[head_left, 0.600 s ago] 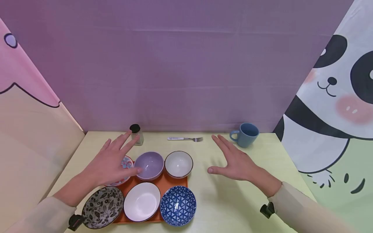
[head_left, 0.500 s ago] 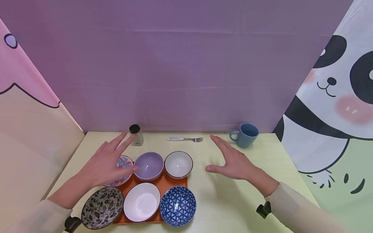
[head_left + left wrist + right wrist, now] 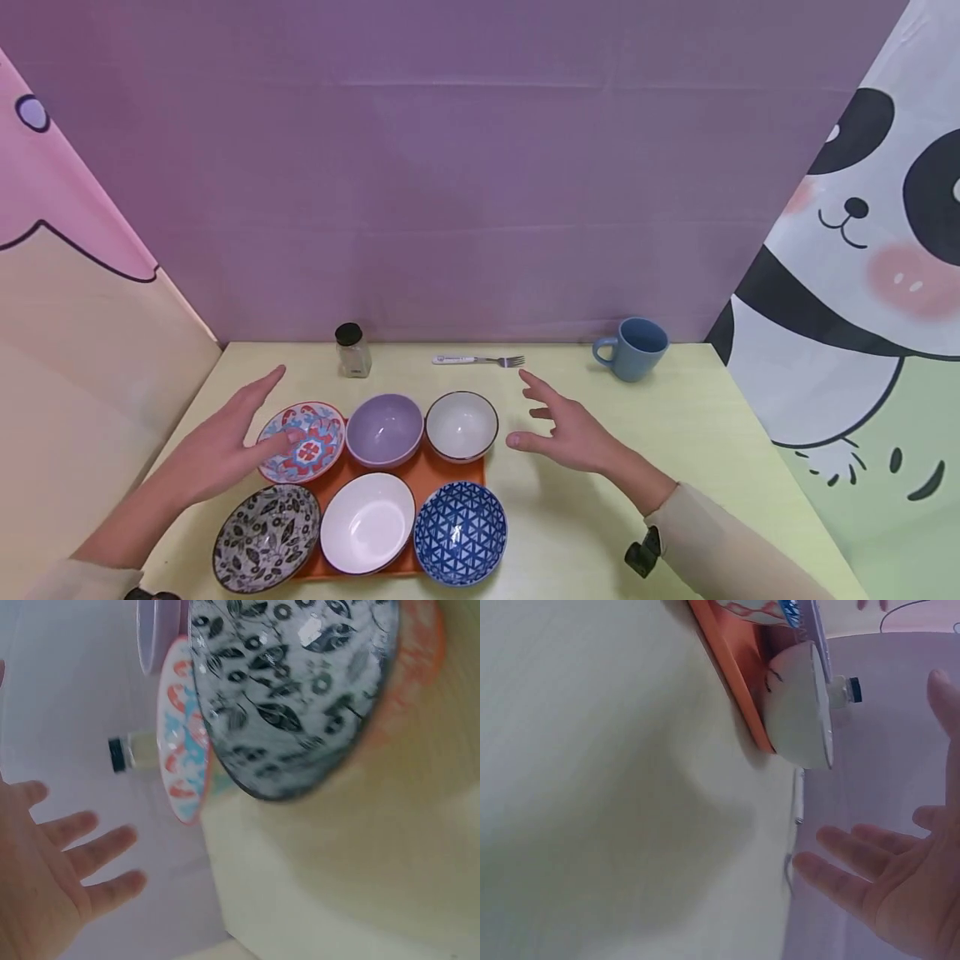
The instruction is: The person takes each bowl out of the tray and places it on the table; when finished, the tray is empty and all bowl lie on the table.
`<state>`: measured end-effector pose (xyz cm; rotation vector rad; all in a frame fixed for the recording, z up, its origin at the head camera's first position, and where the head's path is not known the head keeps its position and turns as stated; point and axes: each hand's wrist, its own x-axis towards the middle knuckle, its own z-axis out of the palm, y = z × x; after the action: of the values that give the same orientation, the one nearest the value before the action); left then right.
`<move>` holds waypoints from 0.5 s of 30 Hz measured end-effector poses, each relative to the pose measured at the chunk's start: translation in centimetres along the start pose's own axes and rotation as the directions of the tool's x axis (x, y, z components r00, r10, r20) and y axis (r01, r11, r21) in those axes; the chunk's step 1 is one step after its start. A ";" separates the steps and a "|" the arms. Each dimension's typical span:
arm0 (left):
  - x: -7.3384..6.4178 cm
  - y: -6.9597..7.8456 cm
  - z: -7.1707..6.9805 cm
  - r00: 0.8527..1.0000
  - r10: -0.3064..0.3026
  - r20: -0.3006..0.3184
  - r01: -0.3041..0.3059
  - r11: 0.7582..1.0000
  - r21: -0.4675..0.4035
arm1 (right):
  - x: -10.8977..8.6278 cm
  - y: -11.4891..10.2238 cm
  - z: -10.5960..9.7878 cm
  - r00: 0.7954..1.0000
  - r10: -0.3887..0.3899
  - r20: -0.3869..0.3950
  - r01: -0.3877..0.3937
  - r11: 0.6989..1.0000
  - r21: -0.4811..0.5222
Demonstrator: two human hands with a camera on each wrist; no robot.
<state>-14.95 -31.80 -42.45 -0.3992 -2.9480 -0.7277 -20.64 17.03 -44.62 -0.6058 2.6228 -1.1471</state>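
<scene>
My left hand (image 3: 217,450) is held with its fingers extended at the left, its thumb overlapping the red-and-blue patterned bowl (image 3: 318,446) in the head view. Below it stands a bowl with a dark leaf print (image 3: 266,537). To the right, my right hand (image 3: 573,433) hovers above the table, fingers spread and holding nothing, nearest to the white bowl with a dark rim (image 3: 461,425). A purple bowl (image 3: 385,429), a plain white bowl (image 3: 367,523) and a blue triangle-patterned bowl (image 3: 461,533) share the orange tray (image 3: 427,471) with the others.
Along the back of the table (image 3: 675,450) are a black-lidded glass jar (image 3: 353,354), a fork with a white handle (image 3: 480,361) and a blue mug (image 3: 636,350). A purple cloth (image 3: 480,208) hangs behind, with printed panels at both sides.
My left hand has moved left and down, uncovering the jar and most of the red-and-blue bowl. The right hand has shifted left, closer to the bowls. The dishes stay in place.
</scene>
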 end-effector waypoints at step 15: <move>-2.4 -4.4 1.9 0.968 -0.212 0.131 0.242 0.924 -0.296 | 2.1 1.7 3.5 0.995 0.101 0.013 -0.100 0.947 0.307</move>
<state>-13.88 -35.24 -46.43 -0.1106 -3.0045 -1.2433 -21.77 14.81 -48.31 -0.4022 2.3734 -1.4820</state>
